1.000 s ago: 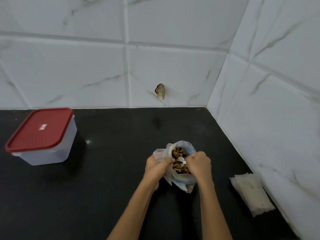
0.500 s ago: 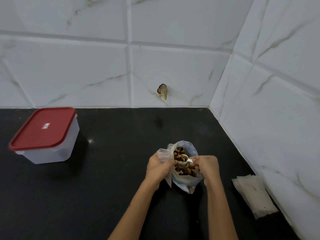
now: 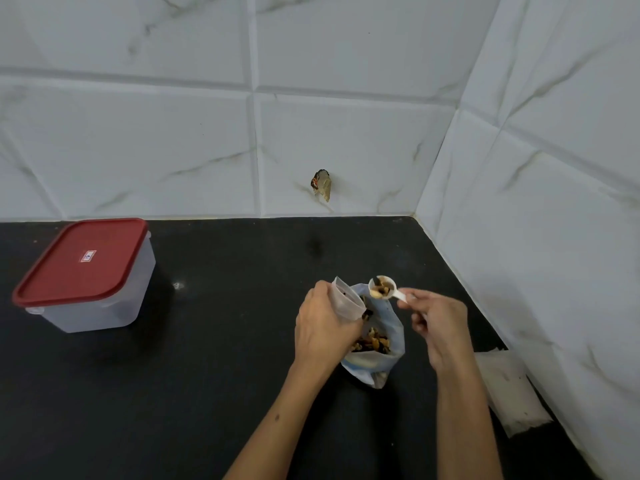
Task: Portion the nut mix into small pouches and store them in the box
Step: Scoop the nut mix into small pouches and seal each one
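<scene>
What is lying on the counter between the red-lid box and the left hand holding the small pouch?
In the head view, only bare black counter lies between the box and the left hand, apart from a small shiny speck.

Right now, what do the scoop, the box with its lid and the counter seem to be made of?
The scoop looks like white plastic, smooth and slightly glossy. The box seems to be frosted translucent plastic, since its walls let light through, and its lid opaque red plastic with a moulded rim. The counter appears to be dark polished stone, faintly speckled.
</scene>
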Demonstrator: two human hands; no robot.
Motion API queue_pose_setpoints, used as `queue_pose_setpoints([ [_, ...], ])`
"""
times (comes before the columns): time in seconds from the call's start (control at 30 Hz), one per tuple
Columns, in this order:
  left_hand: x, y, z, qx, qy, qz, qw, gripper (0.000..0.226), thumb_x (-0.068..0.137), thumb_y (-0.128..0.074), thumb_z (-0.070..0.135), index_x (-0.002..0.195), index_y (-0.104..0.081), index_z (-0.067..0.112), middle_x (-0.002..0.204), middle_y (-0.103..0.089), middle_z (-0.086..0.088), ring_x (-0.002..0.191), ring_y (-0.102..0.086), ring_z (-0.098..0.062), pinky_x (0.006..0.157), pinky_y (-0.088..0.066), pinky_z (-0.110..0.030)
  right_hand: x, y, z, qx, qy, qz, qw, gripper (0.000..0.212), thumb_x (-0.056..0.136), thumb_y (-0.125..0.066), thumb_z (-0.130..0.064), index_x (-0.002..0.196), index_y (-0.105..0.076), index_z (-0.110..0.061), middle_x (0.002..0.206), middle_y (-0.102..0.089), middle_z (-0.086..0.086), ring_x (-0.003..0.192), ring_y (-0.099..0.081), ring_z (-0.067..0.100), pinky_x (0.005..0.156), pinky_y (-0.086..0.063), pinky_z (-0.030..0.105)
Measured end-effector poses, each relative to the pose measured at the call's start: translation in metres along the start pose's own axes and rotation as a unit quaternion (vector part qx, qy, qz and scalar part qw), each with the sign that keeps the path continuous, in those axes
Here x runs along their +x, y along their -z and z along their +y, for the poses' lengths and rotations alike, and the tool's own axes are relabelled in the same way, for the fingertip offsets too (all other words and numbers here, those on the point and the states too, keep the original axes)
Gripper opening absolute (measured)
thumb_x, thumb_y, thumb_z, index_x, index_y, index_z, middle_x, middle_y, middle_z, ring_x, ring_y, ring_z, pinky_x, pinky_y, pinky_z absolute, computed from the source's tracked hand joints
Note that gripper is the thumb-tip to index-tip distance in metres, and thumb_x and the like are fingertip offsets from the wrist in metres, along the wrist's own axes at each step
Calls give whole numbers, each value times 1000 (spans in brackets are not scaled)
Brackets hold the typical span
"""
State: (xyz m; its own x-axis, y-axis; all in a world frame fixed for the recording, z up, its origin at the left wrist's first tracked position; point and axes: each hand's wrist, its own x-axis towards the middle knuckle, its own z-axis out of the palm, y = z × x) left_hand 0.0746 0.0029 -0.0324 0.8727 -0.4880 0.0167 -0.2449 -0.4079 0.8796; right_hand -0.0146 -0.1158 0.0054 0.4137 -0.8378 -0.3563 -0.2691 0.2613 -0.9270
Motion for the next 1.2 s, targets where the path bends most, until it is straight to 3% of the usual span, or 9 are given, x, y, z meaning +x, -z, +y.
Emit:
queue_pose_setpoints([
  [0.1, -2, -2, 8, -13, 2, -18, 1000, 29, 73, -70, 28, 92, -48, 21, 91, -57, 5, 85, -57, -11, 70, -49, -27, -22, -1, -15, -33, 104, -34, 993, 23, 89, -56, 0, 92, -73, -15, 83, -69, 5, 66, -53, 7, 59, -41, 20],
  [0.23, -4, -3, 12, -55, 11, -12, 998, 29, 75, -72, 28, 93, -52, 19, 88, -58, 8, 82, -57, -8, 67, -49, -26, -39, -4, -14, -188, 230, -73, 952, 22, 88, -62, -7, 95, -74, -24, 91, -71, -10, 86, -62, 3, 76, -48, 18],
  [0.33, -6, -5, 11, -80, 15, -7, 997, 33, 73, -75, 28, 97, -53, 18, 89, -61, 8, 85, -59, -10, 70, -52, -29, -42, -3, -13, -262, 281, -62, 921, 21, 87, -65, -9, 100, -74, -22, 94, -67, -11, 88, -60, 0, 72, -42, 7],
  [0.43, -9, -6, 10, -92, 12, -2, 996, 34, 73, -76, 25, 97, -53, 17, 91, -62, 6, 83, -61, -11, 67, -53, -28, -45, 0, -14, -269, 302, -53, 913, 19, 86, -68, -10, 100, -75, -21, 96, -69, -8, 89, -62, 2, 71, -44, 7],
  [0.6, -13, -6, 8, -112, -4, 4, 994, 34, 74, -77, 21, 96, -52, 14, 87, -62, 5, 75, -59, -6, 53, -43, -12, -49, 6, -15, -220, 269, -84, 934, 21, 85, -67, -6, 93, -74, -25, 95, -70, -8, 92, -62, 4, 72, -45, 10],
  [0.7, -14, -4, 7, -116, -8, 1, 993, 32, 73, -76, 21, 95, -54, 15, 88, -63, 4, 78, -62, -9, 57, -46, -17, -50, 7, -15, -190, 247, -100, 945, 23, 86, -66, -9, 89, -73, -30, 89, -70, -14, 86, -63, 0, 66, -46, 9],
  [0.87, -14, 1, -2, -107, -13, 12, 994, 28, 74, -75, 21, 93, -55, 17, 88, -64, 4, 79, -62, -7, 58, -47, -16, -38, 7, -14, -125, 233, -20, 964, 20, 88, -63, -11, 96, -73, -26, 91, -68, -12, 89, -63, 6, 79, -52, 23],
  [1.03, -9, 7, -18, -111, 33, 27, 993, 29, 73, -77, 21, 92, -55, 17, 90, -63, 4, 81, -60, -6, 59, -44, -17, -11, -2, 16, -314, 219, 38, 923, 22, 89, -62, -9, 109, -70, -14, 103, -70, 2, 80, -59, 7, 59, -39, 9],
  [1.2, -3, -1, -32, -157, 120, 7, 980, 32, 72, -79, 19, 96, -57, 20, 95, -65, 2, 87, -63, -10, 67, -51, -23, 7, -20, 40, -404, 170, 55, 897, 25, 91, -60, -10, 115, -66, -13, 109, -66, 5, 91, -63, 14, 70, -50, 21],
])
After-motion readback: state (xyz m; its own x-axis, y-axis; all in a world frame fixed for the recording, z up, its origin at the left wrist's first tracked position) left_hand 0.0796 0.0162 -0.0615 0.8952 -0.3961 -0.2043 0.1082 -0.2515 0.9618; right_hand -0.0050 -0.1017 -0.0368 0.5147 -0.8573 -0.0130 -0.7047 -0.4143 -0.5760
